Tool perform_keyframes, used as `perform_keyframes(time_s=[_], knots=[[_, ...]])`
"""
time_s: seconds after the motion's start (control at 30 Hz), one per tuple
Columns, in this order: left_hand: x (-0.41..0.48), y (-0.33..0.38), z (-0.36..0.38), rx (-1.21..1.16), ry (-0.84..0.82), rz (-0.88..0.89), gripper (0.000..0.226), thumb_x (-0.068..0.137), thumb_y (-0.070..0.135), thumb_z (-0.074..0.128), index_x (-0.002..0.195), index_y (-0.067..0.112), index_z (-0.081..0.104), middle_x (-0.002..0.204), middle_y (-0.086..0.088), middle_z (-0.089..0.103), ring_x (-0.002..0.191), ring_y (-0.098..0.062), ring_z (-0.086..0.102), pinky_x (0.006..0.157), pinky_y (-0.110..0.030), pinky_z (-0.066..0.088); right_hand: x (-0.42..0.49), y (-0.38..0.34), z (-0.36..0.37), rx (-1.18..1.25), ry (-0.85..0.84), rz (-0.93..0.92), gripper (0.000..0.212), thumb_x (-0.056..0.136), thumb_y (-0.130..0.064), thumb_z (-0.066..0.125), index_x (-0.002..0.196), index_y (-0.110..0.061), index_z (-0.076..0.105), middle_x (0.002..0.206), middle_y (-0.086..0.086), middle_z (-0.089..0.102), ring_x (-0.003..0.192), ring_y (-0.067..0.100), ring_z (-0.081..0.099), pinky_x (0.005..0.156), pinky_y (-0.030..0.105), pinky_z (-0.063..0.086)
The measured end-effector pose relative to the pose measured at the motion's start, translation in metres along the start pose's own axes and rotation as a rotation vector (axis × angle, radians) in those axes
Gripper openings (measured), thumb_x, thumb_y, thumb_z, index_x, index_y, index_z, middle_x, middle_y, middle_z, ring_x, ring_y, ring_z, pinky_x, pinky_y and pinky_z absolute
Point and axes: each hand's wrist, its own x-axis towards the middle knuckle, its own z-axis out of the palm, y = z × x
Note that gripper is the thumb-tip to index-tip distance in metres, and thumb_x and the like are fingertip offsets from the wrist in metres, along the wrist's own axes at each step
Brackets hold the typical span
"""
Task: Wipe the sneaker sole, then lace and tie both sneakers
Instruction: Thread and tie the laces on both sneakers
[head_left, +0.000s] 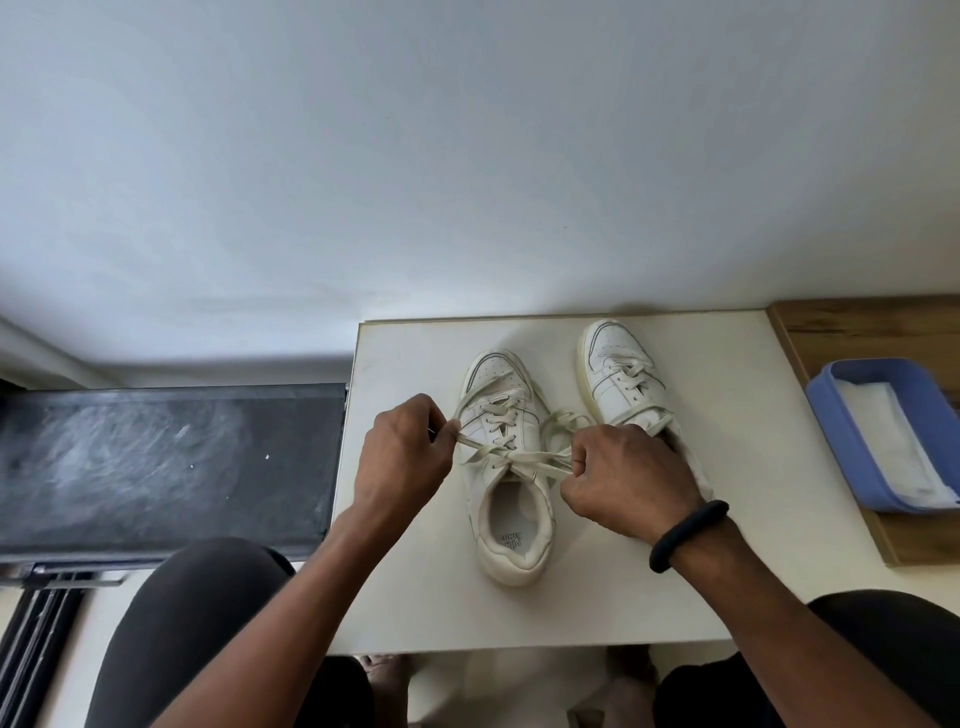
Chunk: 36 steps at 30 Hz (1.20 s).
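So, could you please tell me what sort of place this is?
Probably a room at home, not a workshop: a small white table against a plain wall, a wooden surface beside it bearing a blue tub of white sheets, and sneakers on the table.

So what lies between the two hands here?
Head view: the lace, pulled taut across the nearer sneaker, runs from the left hand to the right hand.

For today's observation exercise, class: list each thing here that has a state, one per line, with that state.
Nearer white leather sneaker: upright, laced, not yet tied.
Cream shoelace: taut between both hands.
Farther white leather sneaker: upright, laced.
Left hand: pinches shoelace.
Right hand: pinches shoelace.
Blue plastic tub: open, white cloth inside.
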Motion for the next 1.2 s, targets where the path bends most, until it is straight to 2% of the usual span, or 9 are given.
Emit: perform_keyframes(time_s=[0.23, 0.37, 0.47, 0.6, 0.7, 0.83, 1.0, 1.1, 1.2], knots=[[-0.004, 0.000, 0.000, -0.003, -0.063, -0.035, 0.025, 0.096, 0.032, 0.069, 0.081, 0.013, 0.064, 0.072, 0.002, 0.065, 0.067, -0.018, 0.060, 0.054, -0.029, 0.039, -0.002, -0.001, 0.002, -0.016, 0.053, -0.011, 0.014, 0.079, -0.028, 0.055, 0.074, -0.024, 0.043, 0.086, -0.003, 0.065, 0.080, 0.022, 0.060, 0.072, 0.032, 0.048], [0.001, -0.005, -0.010, -0.163, -0.220, -0.159, 0.024, 0.094, 0.031, 0.072, 0.078, 0.013, 0.070, 0.076, -0.005, 0.075, 0.066, -0.022, 0.065, 0.051, -0.028, 0.047, 0.002, 0.004, 0.005, 0.074, 0.003, 0.012, 0.006, 0.078, -0.026, 0.056, 0.074, -0.022, 0.055, 0.080, -0.004, 0.067, 0.078, 0.020, 0.063, 0.073, 0.034, 0.055], [0.003, -0.004, -0.014, -0.314, -0.302, -0.236, 0.023, 0.097, 0.030, 0.070, 0.085, 0.011, 0.074, 0.079, -0.001, 0.079, 0.075, -0.021, 0.073, 0.067, -0.038, 0.061, 0.006, 0.004, 0.014, 0.156, 0.040, 0.032, 0.009, 0.083, -0.026, 0.058, 0.075, -0.026, 0.060, 0.078, -0.008, 0.069, 0.078, 0.016, 0.066, 0.071, 0.031, 0.053], [0.003, -0.003, -0.016, -0.373, -0.431, -0.292, 0.026, 0.100, 0.030, 0.067, 0.095, 0.006, 0.075, 0.084, -0.002, 0.079, 0.073, -0.010, 0.070, 0.065, -0.027, 0.056, 0.010, 0.003, 0.008, 0.742, -0.016, 0.124, 0.010, 0.087, -0.013, 0.062, 0.077, -0.017, 0.064, 0.077, 0.003, 0.075, 0.064, 0.016, 0.074, 0.058, 0.029, 0.049], [0.004, -0.004, -0.017, -0.342, -0.388, -0.292, 0.023, 0.099, 0.026, 0.067, 0.089, 0.007, 0.075, 0.085, -0.005, 0.080, 0.075, -0.015, 0.069, 0.067, -0.033, 0.059, 0.009, 0.004, 0.001, 0.992, -0.066, 0.191, 0.013, 0.083, -0.006, 0.064, 0.072, -0.012, 0.061, 0.082, 0.013, 0.076, 0.064, 0.023, 0.073, 0.054, 0.028, 0.043], [0.003, -0.002, -0.015, -0.147, -0.300, -0.196, 0.024, 0.097, 0.025, 0.064, 0.081, 0.011, 0.073, 0.080, -0.008, 0.077, 0.068, -0.024, 0.067, 0.057, -0.037, 0.055, 0.008, 0.003, 0.008, 0.608, 0.010, 0.196, 0.016, 0.074, -0.024, 0.067, 0.068, -0.017, 0.054, 0.063, 0.002, 0.073, 0.068, 0.018, 0.073, 0.061, 0.033, 0.051], [-0.001, 0.000, -0.015, 0.134, -0.172, -0.087, 0.023, 0.096, 0.027, 0.059, 0.085, 0.007, 0.064, 0.082, -0.010, 0.072, 0.083, -0.037, 0.067, 0.065, -0.037, 0.048, 0.003, 0.003, 0.014, -0.056, 0.209, 0.053, 0.012, 0.079, -0.025, 0.059, 0.090, -0.022, 0.059, 0.092, 0.006, 0.071, 0.091, 0.034, 0.068, 0.070, 0.034, 0.049], [0.009, -0.011, -0.029, 0.140, -0.068, -0.121, 0.020, 0.097, 0.028, 0.059, 0.087, 0.011, 0.064, 0.085, -0.008, 0.072, 0.088, -0.036, 0.067, 0.074, -0.040, 0.051, 0.005, 0.026, 0.002, 0.034, 0.315, 0.157, 0.005, 0.075, -0.012, 0.056, 0.074, -0.015, 0.052, 0.082, 0.014, 0.062, 0.079, 0.042, 0.061, 0.063, 0.034, 0.043], [0.009, -0.010, -0.034, -0.035, -0.185, -0.179, 0.019, 0.096, 0.028, 0.064, 0.084, 0.015, 0.070, 0.081, -0.006, 0.075, 0.080, -0.032, 0.073, 0.070, -0.041, 0.059, 0.001, 0.022, 0.001, 0.070, 0.256, 0.123, 0.014, 0.074, -0.014, 0.054, 0.069, -0.018, 0.042, 0.078, 0.009, 0.059, 0.076, 0.039, 0.058, 0.062, 0.031, 0.040]])
